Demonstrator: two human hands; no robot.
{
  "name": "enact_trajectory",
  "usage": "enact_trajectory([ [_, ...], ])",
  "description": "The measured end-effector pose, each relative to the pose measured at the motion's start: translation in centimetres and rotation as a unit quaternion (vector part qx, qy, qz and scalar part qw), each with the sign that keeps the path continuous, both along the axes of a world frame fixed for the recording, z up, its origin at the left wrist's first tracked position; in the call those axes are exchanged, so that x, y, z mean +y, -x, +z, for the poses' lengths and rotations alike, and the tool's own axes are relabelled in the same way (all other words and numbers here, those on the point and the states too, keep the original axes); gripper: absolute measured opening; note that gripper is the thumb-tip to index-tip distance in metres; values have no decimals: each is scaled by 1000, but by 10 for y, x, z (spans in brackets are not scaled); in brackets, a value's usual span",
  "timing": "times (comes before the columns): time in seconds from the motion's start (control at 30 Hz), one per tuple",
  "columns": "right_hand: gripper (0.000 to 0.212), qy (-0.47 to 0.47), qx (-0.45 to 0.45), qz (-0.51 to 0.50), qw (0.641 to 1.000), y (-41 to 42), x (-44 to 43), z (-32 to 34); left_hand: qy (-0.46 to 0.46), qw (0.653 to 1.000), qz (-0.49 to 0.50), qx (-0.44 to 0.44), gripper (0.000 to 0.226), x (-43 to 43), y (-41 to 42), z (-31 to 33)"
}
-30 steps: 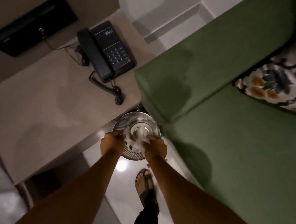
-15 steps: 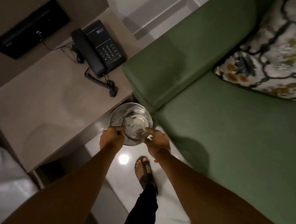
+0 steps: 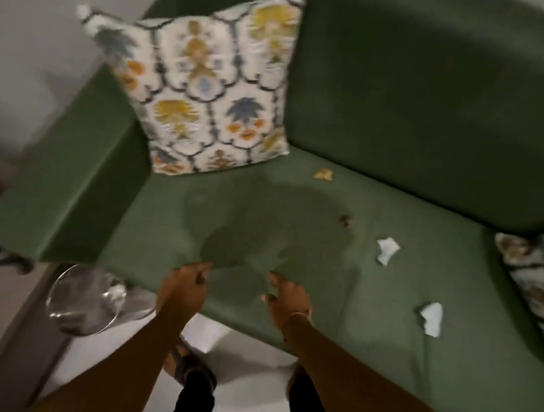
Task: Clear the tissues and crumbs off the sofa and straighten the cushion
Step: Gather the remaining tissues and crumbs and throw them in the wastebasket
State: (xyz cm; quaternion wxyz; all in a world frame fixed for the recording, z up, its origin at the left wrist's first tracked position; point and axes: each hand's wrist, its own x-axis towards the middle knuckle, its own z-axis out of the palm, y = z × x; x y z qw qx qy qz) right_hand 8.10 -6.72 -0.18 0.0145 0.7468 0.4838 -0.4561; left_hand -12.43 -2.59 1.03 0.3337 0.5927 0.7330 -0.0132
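A green sofa (image 3: 391, 267) fills the view. A patterned cushion (image 3: 208, 93) leans tilted in its left back corner. On the seat lie two crumpled white tissues, one (image 3: 387, 250) mid-right and one (image 3: 431, 317) nearer the front. Yellow crumbs (image 3: 323, 174) sit near the backrest and a small brown crumb (image 3: 345, 219) lies further forward. My left hand (image 3: 184, 288) and my right hand (image 3: 284, 301) hover over the seat's front edge, fingers loosely curled and apart, holding nothing.
A round metal bin (image 3: 83, 300) stands on the floor left of the sofa's armrest (image 3: 63, 185). A second patterned cushion (image 3: 542, 285) lies at the right edge. White floor and my feet are below.
The view swung right from the bin and side table to the sofa seat. Both hands left the bin and now hover over the seat's front edge.
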Motion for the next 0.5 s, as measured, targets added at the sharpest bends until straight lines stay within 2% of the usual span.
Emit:
enact_trajectory([
  [0.17, 51, -3, -30, -119, 992, -140, -44, 10, -30, 991, -124, -41, 38, 7, -158, -2],
  [0.3, 45, -19, -89, -213, 973, -233, -76, -5, -52, 964, -258, -34, 36, 16, -269, -19],
  [0.4, 49, -29, -139, -274, 951, -280, -101, -22, -68, 935, -346, -40, 33, 25, -339, -35],
  [0.5, 62, -5, -148, -304, 941, -313, -119, -43, -74, 918, -388, -35, 34, 30, -388, -54],
])
